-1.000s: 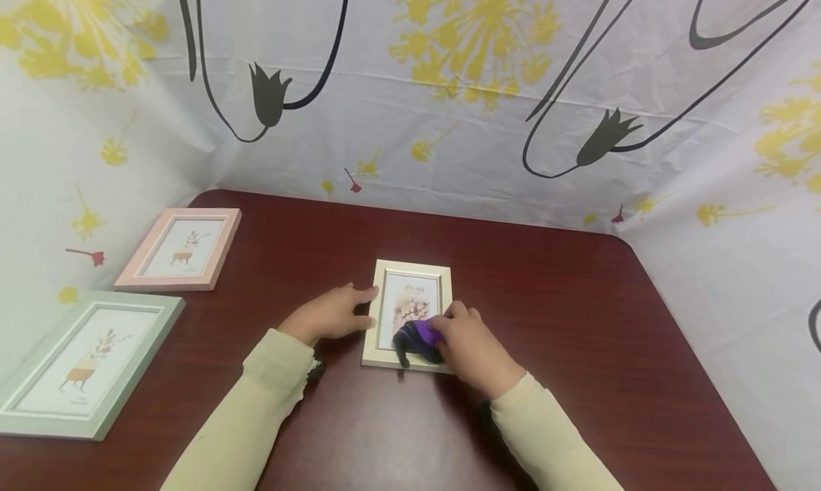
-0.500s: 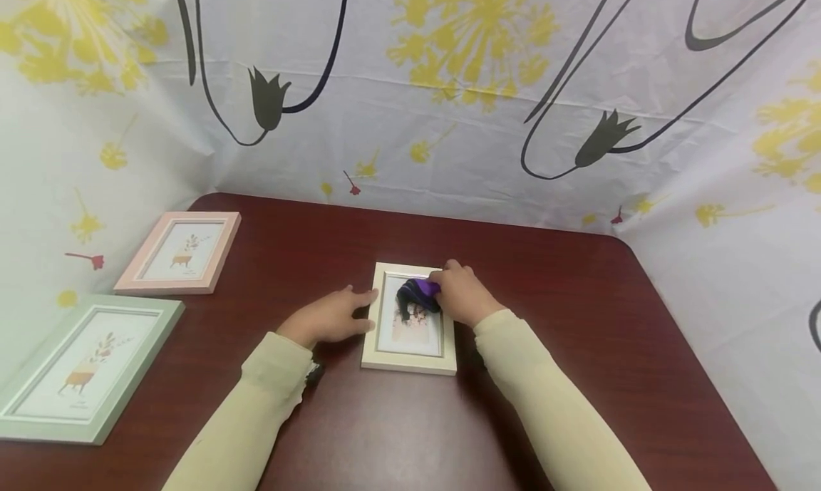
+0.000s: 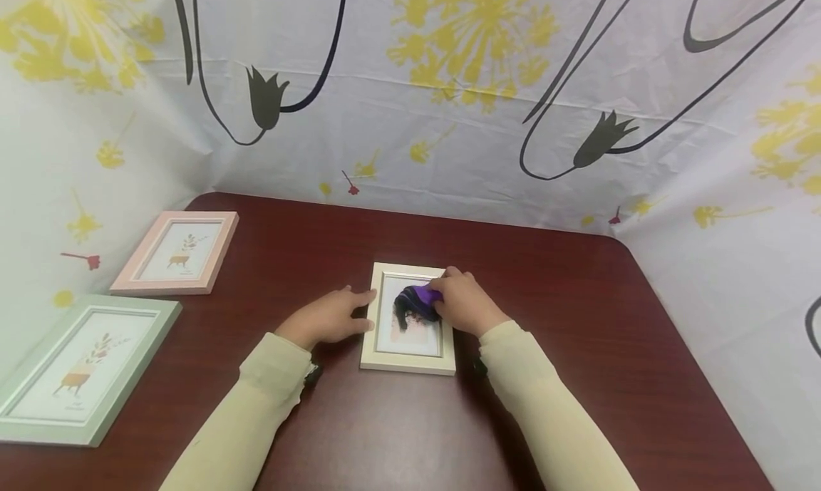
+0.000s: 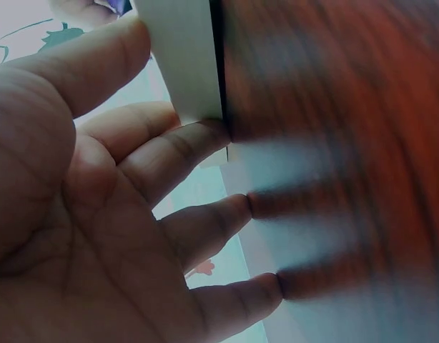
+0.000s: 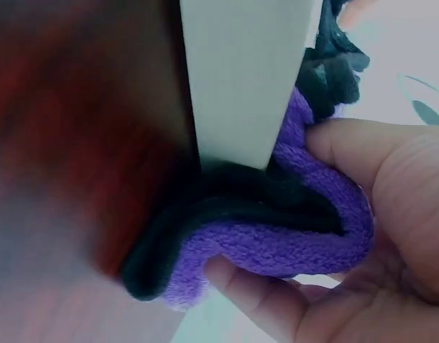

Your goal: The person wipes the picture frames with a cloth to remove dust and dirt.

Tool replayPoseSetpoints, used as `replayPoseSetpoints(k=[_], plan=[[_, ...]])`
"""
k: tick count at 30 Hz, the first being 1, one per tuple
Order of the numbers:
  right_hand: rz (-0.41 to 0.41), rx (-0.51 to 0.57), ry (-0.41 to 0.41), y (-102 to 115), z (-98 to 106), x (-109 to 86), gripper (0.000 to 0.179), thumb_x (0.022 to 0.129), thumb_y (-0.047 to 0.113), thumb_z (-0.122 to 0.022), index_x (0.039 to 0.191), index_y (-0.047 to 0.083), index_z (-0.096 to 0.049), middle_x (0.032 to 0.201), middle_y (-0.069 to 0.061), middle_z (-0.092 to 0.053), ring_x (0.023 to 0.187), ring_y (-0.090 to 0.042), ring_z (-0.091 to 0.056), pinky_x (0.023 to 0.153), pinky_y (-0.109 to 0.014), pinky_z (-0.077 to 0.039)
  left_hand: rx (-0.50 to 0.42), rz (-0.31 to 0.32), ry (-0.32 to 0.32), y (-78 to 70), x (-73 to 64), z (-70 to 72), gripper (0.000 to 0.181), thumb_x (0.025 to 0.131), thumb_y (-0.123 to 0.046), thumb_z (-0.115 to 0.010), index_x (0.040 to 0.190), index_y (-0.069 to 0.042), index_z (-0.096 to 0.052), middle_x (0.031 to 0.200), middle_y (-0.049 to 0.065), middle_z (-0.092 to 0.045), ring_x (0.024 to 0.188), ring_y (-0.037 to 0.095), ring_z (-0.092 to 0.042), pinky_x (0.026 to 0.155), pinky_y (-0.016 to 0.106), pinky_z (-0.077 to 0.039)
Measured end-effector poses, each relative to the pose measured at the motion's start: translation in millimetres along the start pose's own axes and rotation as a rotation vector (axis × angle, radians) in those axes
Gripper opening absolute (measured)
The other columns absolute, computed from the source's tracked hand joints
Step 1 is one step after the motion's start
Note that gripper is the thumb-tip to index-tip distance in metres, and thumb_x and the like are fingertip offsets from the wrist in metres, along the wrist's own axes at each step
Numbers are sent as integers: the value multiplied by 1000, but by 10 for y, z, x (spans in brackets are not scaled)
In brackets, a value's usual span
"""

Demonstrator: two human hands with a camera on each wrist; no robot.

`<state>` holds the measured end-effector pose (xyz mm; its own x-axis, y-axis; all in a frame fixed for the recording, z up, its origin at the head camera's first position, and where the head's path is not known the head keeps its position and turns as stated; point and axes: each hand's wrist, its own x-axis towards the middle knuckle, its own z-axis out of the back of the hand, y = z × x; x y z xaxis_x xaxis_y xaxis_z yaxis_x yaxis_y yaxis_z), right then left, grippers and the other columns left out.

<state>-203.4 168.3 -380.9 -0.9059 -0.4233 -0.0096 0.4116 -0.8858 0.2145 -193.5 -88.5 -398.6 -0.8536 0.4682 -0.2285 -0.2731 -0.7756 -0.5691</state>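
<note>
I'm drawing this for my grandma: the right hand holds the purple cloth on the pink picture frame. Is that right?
Almost, but not pink: the right hand holds the purple cloth on the cream picture frame, as the head view shows.

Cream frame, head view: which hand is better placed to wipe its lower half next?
Probably the right hand: it grips the purple cloth over the picture, while the left hand only touches the left edge of the cream frame.

Picture frames (image 3: 410,341) (image 3: 176,252) (image 3: 86,370): three. Cloth (image 3: 420,301): one. Table (image 3: 398,427): one. Sleeves (image 3: 246,398) (image 3: 551,398): two.
</note>
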Motion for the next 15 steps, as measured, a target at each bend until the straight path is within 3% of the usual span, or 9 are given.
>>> replayPoseSetpoints(k=[10,15], plan=[[59,31,-29,214,-41,-499,23,84,6,-76,107,12,-76,96,-8,-59,82,-25,-51,73,-37,-46,7,-2,-13,10,3,0,64,95,-27,-69,151,-12,-42,149,14,-46,145,40,-25,114,51,-29],[76,22,-23,284,-41,-632,24,84,6,-77,106,14,-75,94,-6,-56,81,-25,-50,72,-37,-48,3,0,-12,22,0,2,64,95,-27,-69,151,-12,-43,149,13,-46,145,40,-25,114,52,-28]])
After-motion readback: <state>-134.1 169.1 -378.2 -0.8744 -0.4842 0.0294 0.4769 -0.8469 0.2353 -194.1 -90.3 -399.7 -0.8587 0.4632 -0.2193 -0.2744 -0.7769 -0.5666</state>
